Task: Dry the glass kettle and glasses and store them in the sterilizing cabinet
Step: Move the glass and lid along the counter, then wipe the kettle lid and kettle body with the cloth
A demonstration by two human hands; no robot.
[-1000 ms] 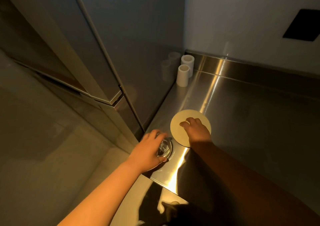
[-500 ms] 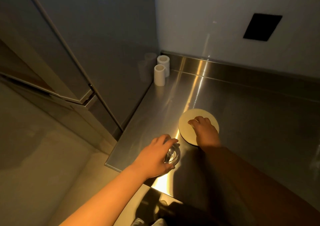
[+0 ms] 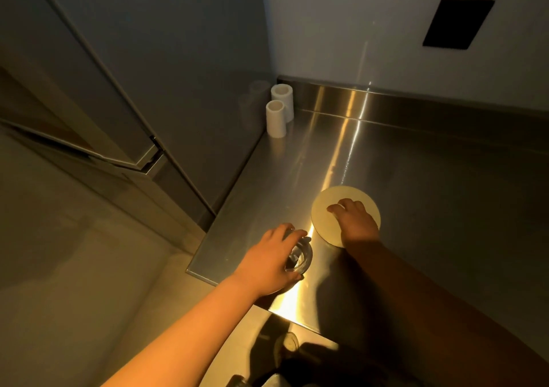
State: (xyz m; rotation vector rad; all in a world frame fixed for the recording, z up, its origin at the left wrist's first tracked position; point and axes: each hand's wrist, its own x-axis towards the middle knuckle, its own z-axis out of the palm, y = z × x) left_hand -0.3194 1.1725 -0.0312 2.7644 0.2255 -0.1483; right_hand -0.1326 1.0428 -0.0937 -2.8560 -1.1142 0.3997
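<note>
From the head view, your left hand is wrapped around a clear glass, fingers curled over its far side and thumb on the near side, so the grasp is firm. The glass stands upright at the near left corner of the steel counter, just inside the edge, its open mouth facing up at you.

Your right hand lies on a round pale disc that sits flat on the counter just beyond and to the right of the glass — the fingers are bent with their tips on the disc's surface, but you cannot tell whether they pinch its edge or only press on it. The disc and the glass are near each other without touching.

Farther back, in the left rear corner of the counter, two white cylinders stand upright side by side against a tall grey cabinet, whose panel reflects them faintly. A dark rectangular plate is set in the pale wall behind the counter — well apart from both hands.
</note>
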